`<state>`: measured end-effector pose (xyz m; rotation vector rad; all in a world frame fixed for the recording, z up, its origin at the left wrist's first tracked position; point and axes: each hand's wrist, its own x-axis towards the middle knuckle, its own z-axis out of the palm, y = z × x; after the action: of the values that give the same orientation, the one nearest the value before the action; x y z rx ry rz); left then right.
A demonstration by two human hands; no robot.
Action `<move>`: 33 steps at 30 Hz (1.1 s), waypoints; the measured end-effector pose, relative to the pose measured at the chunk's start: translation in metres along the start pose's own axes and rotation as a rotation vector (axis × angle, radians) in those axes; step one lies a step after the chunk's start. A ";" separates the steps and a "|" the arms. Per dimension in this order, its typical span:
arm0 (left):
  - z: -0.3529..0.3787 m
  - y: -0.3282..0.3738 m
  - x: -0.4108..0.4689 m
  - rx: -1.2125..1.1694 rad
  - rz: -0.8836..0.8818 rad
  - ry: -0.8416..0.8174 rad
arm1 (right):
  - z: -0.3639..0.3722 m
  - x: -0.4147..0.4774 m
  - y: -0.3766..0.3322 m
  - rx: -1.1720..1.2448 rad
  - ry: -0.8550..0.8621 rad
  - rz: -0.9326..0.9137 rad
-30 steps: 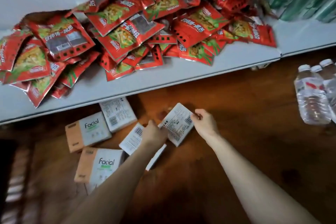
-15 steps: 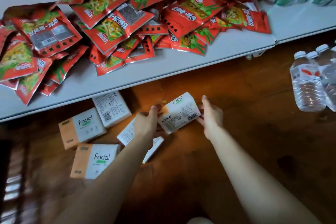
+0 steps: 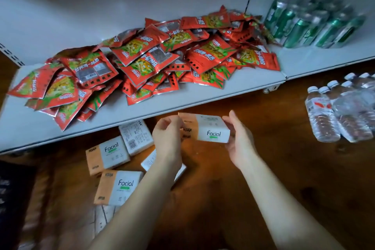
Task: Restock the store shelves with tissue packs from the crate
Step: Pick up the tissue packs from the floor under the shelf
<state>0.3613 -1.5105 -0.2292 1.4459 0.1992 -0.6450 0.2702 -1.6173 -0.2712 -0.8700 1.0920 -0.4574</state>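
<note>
Held pack: I see one tissue pack (image 3: 209,128) raised between both hands, just in front of the shelf edge, with its "Facial" face towards me and its orange end to the left.
Left hand: the left hand (image 3: 167,138) pinches the orange end with curled fingers.
Right hand: the right hand (image 3: 240,141) grips the white end, thumb up at the top corner.
Loose packs: I count four loose packs (image 3: 107,153) on the wooden surface (image 3: 263,168), left of and below the left hand; the forearm partly hides one.
Shelf: the white shelf (image 3: 162,105) carries a heap of red snack packets (image 3: 142,63), with green bottles (image 3: 316,24) on its right.
Water: clear water bottles (image 3: 324,119) stand well to the right of the right hand.
</note>
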 end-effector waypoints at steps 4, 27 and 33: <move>0.001 0.022 -0.015 -0.027 0.108 0.021 | 0.018 -0.022 -0.019 0.087 -0.146 -0.049; -0.035 0.227 -0.058 0.146 0.882 -0.023 | 0.142 -0.106 -0.164 -0.317 -0.366 -1.021; -0.064 0.259 -0.025 0.583 1.164 -0.029 | 0.178 -0.100 -0.202 -0.401 -0.408 -1.083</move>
<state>0.4912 -1.4444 -0.0049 1.7844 -0.8762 0.2738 0.4071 -1.5995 -0.0190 -1.8146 0.2473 -0.9061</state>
